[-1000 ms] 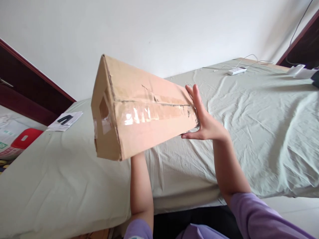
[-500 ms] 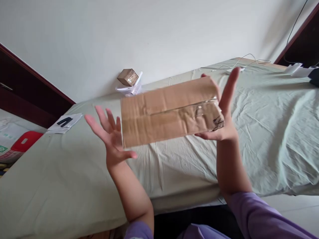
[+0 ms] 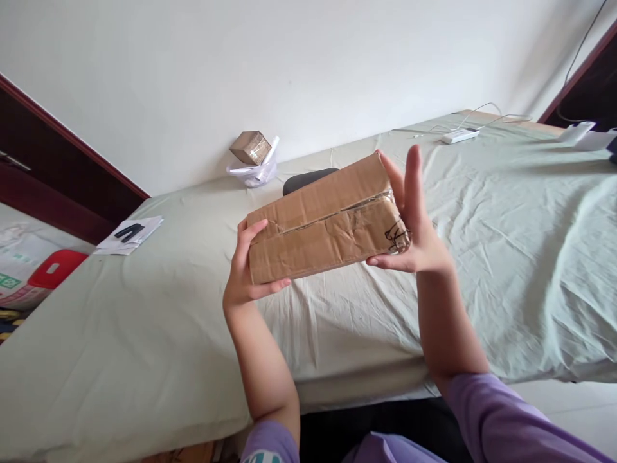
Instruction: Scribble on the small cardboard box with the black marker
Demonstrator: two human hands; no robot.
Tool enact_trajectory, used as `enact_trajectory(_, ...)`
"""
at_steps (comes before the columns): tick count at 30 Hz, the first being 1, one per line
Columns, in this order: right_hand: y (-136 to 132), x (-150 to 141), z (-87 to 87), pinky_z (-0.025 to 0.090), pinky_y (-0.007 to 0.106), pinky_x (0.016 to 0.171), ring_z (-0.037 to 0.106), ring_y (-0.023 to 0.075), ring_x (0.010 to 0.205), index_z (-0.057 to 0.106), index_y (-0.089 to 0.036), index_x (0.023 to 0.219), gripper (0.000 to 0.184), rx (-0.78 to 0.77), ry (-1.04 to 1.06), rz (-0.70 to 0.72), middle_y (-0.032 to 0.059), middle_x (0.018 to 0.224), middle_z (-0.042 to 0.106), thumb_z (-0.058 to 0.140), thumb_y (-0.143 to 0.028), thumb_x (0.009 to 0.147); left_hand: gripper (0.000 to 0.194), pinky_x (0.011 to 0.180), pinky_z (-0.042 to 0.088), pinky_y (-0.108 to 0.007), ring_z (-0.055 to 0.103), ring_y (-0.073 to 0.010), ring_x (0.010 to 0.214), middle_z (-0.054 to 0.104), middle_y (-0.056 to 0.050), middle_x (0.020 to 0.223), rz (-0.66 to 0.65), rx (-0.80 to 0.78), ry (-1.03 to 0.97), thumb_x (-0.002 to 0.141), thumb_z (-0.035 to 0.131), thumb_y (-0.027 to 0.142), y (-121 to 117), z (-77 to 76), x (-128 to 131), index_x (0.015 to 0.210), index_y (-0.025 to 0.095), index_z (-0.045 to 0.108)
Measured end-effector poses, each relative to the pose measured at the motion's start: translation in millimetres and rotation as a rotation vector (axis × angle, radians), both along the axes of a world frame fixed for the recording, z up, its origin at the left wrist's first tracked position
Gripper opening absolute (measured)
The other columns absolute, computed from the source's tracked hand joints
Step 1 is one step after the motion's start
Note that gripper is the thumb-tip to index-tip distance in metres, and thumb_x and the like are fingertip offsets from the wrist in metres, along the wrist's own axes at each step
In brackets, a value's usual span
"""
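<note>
A long brown cardboard box (image 3: 322, 225) is held up over the bed, tilted with its right end higher. My left hand (image 3: 243, 263) is closed around its left end, fingers on the top and thumb along the lower edge. At the other end, my right hand (image 3: 417, 235) grips the box, thumb below it and one finger pointing up past the corner. Clear tape and black marker lines show on the right corner. Part of a dark grey rounded object (image 3: 306, 181) shows behind the box; the rest is hidden.
On the green-grey bed sheet (image 3: 144, 334), a small cardboard box (image 3: 250, 147) sits atop a plastic container (image 3: 253, 175) by the wall. Papers with a black object (image 3: 129, 233) lie at left. A white power strip (image 3: 460, 136) with cables is at the back right.
My left hand has gone from spread and apart to closed around the box's left end. The box has turned, and its right end has moved left with my right hand.
</note>
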State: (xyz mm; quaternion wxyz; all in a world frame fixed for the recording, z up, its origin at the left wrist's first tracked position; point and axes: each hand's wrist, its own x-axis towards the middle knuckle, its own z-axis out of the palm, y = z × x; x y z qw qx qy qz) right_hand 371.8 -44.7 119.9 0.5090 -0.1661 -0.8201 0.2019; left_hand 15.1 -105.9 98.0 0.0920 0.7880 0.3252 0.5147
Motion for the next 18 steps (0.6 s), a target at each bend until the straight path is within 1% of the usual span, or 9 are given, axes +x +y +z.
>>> enact_trajectory(3, 4, -6, -5.5, 0.014, 0.064, 0.141, 0.003, 0.0352, 0.176, -0.016, -0.049, 0.175, 0.162, 0.06, 0.0, 0.012, -0.0064, 0.189, 0.004, 0.094, -0.08, 0.059, 0.099, 0.122, 0.046, -0.062, 0.049, -0.0404, 0.147, 0.05, -0.012, 0.149, 0.014, 0.001, -0.001, 0.065, 0.095, 0.061, -1, 1.2, -1, 0.152, 0.034, 0.055)
enact_trajectory(6, 7, -8, -8.8, 0.013, 0.062, 0.141, 0.002, 0.0344, 0.176, -0.015, -0.049, 0.175, 0.162, 0.075, -0.012, 0.017, -0.007, 0.189, 0.002, 0.096, -0.076, 0.059, 0.093, 0.122, 0.046, -0.064, 0.05, -0.0411, 0.145, 0.053, -0.013, 0.145, 0.035, 0.002, 0.003, 0.064, 0.095, 0.06, -3, 2.7, -2, 0.145, 0.033, 0.059)
enact_trajectory(8, 8, -7, -9.6, 0.013, 0.062, 0.141, 0.002, 0.0347, 0.176, -0.013, -0.049, 0.175, 0.162, 0.057, -0.008, 0.001, -0.0068, 0.189, 0.003, 0.095, -0.078, 0.058, 0.091, 0.121, 0.046, -0.065, 0.051, -0.0415, 0.145, 0.054, -0.012, 0.144, 0.043, 0.01, 0.0, 0.062, 0.096, 0.061, -2, 1.3, -4, 0.141, 0.032, 0.061)
enact_trajectory(10, 10, -5, -10.4, 0.013, 0.064, 0.141, 0.003, 0.0366, 0.175, -0.01, -0.049, 0.176, 0.161, 0.042, 0.004, -0.016, -0.0063, 0.189, 0.003, 0.093, -0.083, 0.057, 0.092, 0.121, 0.046, -0.065, 0.051, -0.0416, 0.144, 0.054, -0.012, 0.143, 0.053, 0.017, -0.026, 0.061, 0.095, 0.064, 2, -3.2, -7, 0.14, 0.032, 0.062)
enact_trajectory(13, 15, -5, -13.5, 0.016, 0.069, 0.139, 0.006, 0.0403, 0.175, -0.007, -0.049, 0.176, 0.16, 0.027, 0.018, -0.036, -0.0052, 0.189, 0.003, 0.092, -0.086, 0.056, 0.099, 0.118, 0.049, -0.06, 0.055, -0.0382, 0.139, 0.055, -0.009, 0.141, 0.045, 0.064, -0.179, 0.06, 0.09, 0.075, 15, -14.3, -9, 0.145, 0.037, 0.057)
enact_trajectory(14, 17, -7, -15.1, 0.018, 0.07, 0.138, 0.007, 0.0404, 0.175, -0.009, -0.049, 0.176, 0.159, 0.014, 0.031, -0.039, -0.004, 0.189, 0.005, 0.091, -0.086, 0.057, 0.101, 0.117, 0.05, -0.058, 0.056, -0.0365, 0.137, 0.055, -0.008, 0.142, 0.035, 0.077, -0.251, 0.06, 0.089, 0.079, 20, -18.1, -8, 0.147, 0.04, 0.054)
enact_trajectory(16, 22, -13, -18.6, 0.022, 0.071, 0.137, 0.012, 0.0394, 0.174, -0.016, -0.047, 0.175, 0.158, -0.019, 0.092, -0.035, 0.0007, 0.188, 0.014, 0.087, -0.088, 0.062, 0.104, 0.114, 0.053, -0.052, 0.059, -0.0335, 0.134, 0.055, -0.006, 0.145, -0.013, 0.059, -0.364, 0.06, 0.088, 0.082, 28, -24.5, -4, 0.15, 0.044, 0.051)
enact_trajectory(18, 26, -21, -21.3, 0.023, 0.071, 0.137, 0.018, 0.0391, 0.173, -0.023, -0.044, 0.173, 0.158, -0.03, 0.189, -0.046, 0.005, 0.186, 0.022, 0.08, -0.093, 0.065, 0.103, 0.108, 0.057, -0.048, 0.063, -0.032, 0.132, 0.057, -0.006, 0.146, -0.079, -0.044, -0.365, 0.064, 0.089, 0.079, 33, -27.6, 1, 0.153, 0.046, 0.049)
